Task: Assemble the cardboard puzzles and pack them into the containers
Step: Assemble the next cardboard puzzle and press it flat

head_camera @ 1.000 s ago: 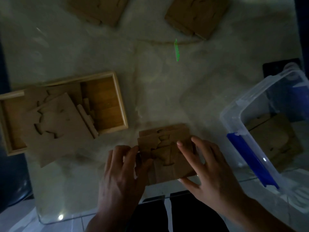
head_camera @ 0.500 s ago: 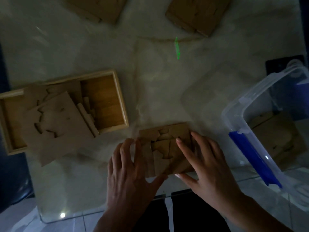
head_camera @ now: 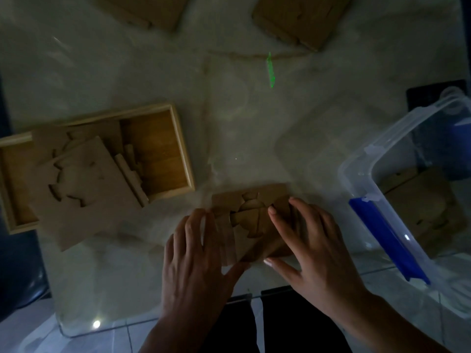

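Near the front edge of the table [head_camera: 254,123], a cardboard puzzle [head_camera: 251,220] lies flat with both hands laid over it. The left hand [head_camera: 193,250] rests on the puzzle's left side with its fingers spread and flat, gripping nothing, the thumb reaching under the near edge; this looks meant to pin the loose pieces and stop them sliding. The right hand [head_camera: 311,240] covers the right side, fingers likewise open and extended, with the index fingertip touching the rounded centre piece and the thumb at the near edge, probably pressing pieces home. Seams still show between the pieces and the near-right corner looks uneven, so the puzzle seems close to assembled but not yet squared up. At the left edge a wooden tray [head_camera: 182,149] holds a cardboard board with cut-outs [head_camera: 81,189], which leans over the tray's front rim, beside a few loose pieces. At the right edge stands a clear plastic box [head_camera: 356,169] with a blue clip, and cardboard already lies inside, so it is likely the destination. Two more cardboard squares [head_camera: 300,16] sit along the far edge. Light is dim, so fine detail is hard to tell.
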